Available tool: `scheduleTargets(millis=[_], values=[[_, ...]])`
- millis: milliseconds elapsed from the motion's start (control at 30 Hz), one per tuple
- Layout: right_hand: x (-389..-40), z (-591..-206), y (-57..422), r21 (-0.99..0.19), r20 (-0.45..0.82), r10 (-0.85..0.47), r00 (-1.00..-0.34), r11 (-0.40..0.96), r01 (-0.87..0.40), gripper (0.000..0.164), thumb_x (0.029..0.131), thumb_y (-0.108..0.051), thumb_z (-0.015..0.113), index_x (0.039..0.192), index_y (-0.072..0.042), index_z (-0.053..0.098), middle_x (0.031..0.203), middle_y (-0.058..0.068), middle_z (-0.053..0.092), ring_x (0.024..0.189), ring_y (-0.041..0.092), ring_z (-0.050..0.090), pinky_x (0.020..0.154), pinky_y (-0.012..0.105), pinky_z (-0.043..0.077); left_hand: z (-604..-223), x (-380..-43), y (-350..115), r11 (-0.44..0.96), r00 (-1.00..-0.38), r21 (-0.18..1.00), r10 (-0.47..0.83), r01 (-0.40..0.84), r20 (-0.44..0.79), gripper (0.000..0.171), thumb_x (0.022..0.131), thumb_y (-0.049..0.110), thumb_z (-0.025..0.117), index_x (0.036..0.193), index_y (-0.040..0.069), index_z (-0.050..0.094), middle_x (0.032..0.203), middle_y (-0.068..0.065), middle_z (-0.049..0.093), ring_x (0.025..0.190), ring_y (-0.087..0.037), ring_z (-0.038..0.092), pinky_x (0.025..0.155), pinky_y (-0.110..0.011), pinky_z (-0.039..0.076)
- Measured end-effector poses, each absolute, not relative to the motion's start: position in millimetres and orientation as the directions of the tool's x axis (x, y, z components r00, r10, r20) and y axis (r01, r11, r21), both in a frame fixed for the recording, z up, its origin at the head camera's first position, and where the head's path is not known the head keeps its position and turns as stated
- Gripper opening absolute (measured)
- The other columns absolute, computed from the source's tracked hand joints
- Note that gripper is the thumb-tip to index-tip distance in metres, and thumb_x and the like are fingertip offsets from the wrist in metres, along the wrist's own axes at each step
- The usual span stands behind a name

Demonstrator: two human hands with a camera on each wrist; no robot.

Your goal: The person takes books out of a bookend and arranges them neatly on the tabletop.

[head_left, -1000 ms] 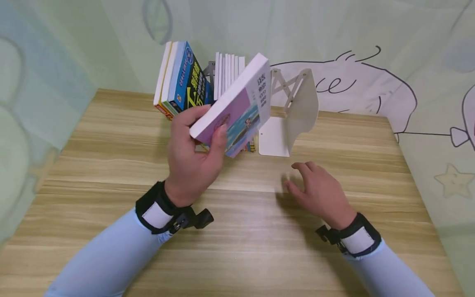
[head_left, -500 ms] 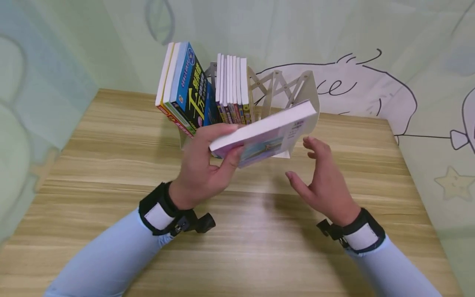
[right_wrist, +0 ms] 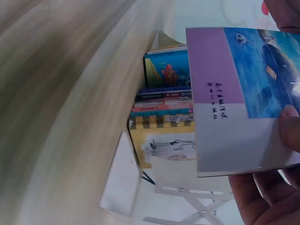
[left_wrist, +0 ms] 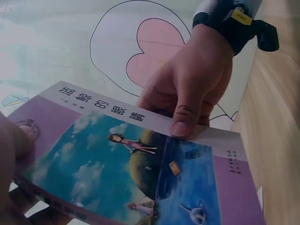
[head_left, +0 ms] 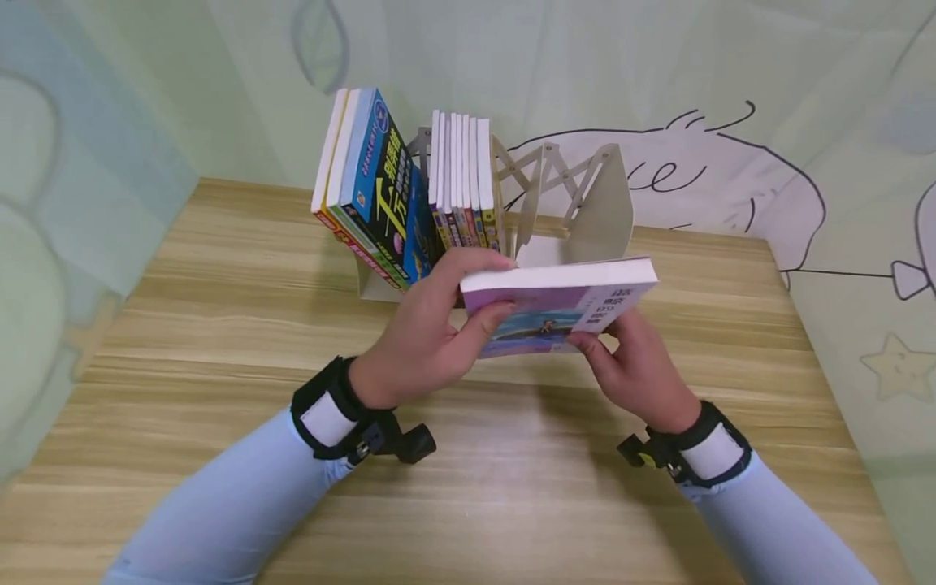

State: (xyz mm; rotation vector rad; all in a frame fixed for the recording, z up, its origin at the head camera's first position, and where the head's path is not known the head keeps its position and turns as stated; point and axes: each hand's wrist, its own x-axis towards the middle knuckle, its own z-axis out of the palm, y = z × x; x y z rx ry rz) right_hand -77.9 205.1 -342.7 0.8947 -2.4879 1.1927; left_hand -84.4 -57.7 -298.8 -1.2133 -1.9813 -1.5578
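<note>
A purple book (head_left: 541,313) with a blue sea picture on its cover is held above the table, in front of the bookshelf. My left hand (head_left: 431,333) grips its left end, thumb on the cover. At the other end my right hand (head_left: 643,366) pinches the book's edge, thumb on the cover (left_wrist: 98,154) and fingers beneath, as the right wrist view shows too. Behind the book stands a white folding bookshelf (head_left: 607,203). Thin books (head_left: 461,162) stand upright in its middle section, and larger books (head_left: 366,179) lean in the left section.
The wooden table (head_left: 468,487) spreads out in front and to both sides. A patterned curtain (head_left: 585,65) hangs close behind the bookshelf. Dividers and scissor bars (head_left: 559,175) show in the shelf's right section.
My left hand has brought the book right and turned it from steeply tilted to nearly level. My right hand has come up from the table and taken hold of its right end.
</note>
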Motion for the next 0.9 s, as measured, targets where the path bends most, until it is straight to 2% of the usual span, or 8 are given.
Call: scheduleTargets(millis=[133,367,533,633,767,900], values=[[-76,-349,207,-0.644,0.477,-0.402,-0.782,0.445,-0.622,0.056,0.082,0.012,0.072,0.133,-0.003,0.053,0.122,0.008,0.067,0.104,0.013,0.067,0.083,0.023,0.058,-298,-86,-57,0.053,-0.618,0.661,0.419,0.748,0.665,0.047,0.092,-0.007,0.065,0.131,-0.004,0.041,0.118,-0.02,0.06,0.101,-0.021,0.066,0.083,-0.028,0.059],[-74,-357,212,-0.694,0.512,-0.353,-0.783,0.368,-0.619,0.057,0.078,0.02,0.071,0.13,0.003,0.055,0.118,0.012,0.07,0.104,0.011,0.069,0.082,0.024,0.059,-302,-91,-58,0.019,-0.691,0.769,0.453,0.639,0.564,0.059,0.096,-0.002,0.06,0.146,-0.001,0.028,0.119,-0.017,0.06,0.103,-0.019,0.067,0.085,-0.03,0.059],[-69,-356,218,-0.762,0.497,-0.282,-0.821,0.31,-0.568,0.057,0.08,0.023,0.067,0.132,0.005,0.053,0.122,0.007,0.07,0.103,0.01,0.07,0.079,0.024,0.059,-316,-96,-58,0.161,-0.749,0.82,0.53,0.55,0.398,0.053,0.1,0.016,0.059,0.146,0.008,0.034,0.127,-0.005,0.061,0.113,-0.012,0.061,0.097,-0.03,0.053],[-69,-353,220,-0.804,0.492,-0.259,-0.831,0.23,-0.548,0.058,0.082,0.024,0.063,0.135,0.007,0.05,0.125,0.008,0.069,0.103,0.015,0.071,0.08,0.027,0.06,-325,-96,-58,0.232,-0.766,0.834,0.568,0.5,0.302,0.05,0.101,0.025,0.059,0.145,0.01,0.04,0.128,0.0,0.061,0.115,-0.009,0.059,0.1,-0.029,0.051],[-70,-348,221,-0.85,0.48,-0.232,-0.846,0.117,-0.514,0.056,0.087,0.019,0.061,0.139,0.008,0.046,0.126,0.012,0.068,0.105,0.019,0.071,0.084,0.029,0.06,-334,-95,-57,0.245,-0.768,0.875,0.61,0.417,0.195,0.047,0.102,0.026,0.058,0.143,0.01,0.044,0.128,0.0,0.063,0.111,-0.009,0.063,0.094,-0.027,0.055],[-72,-345,222,-0.888,0.432,-0.216,-0.876,0.07,-0.455,0.056,0.089,0.014,0.063,0.142,0.005,0.045,0.125,0.01,0.068,0.103,0.019,0.071,0.081,0.029,0.06,-340,-91,-56,0.223,-0.767,0.906,0.624,0.36,0.151,0.046,0.103,0.021,0.057,0.144,0.009,0.04,0.13,-0.006,0.063,0.109,-0.012,0.065,0.086,-0.027,0.058]])
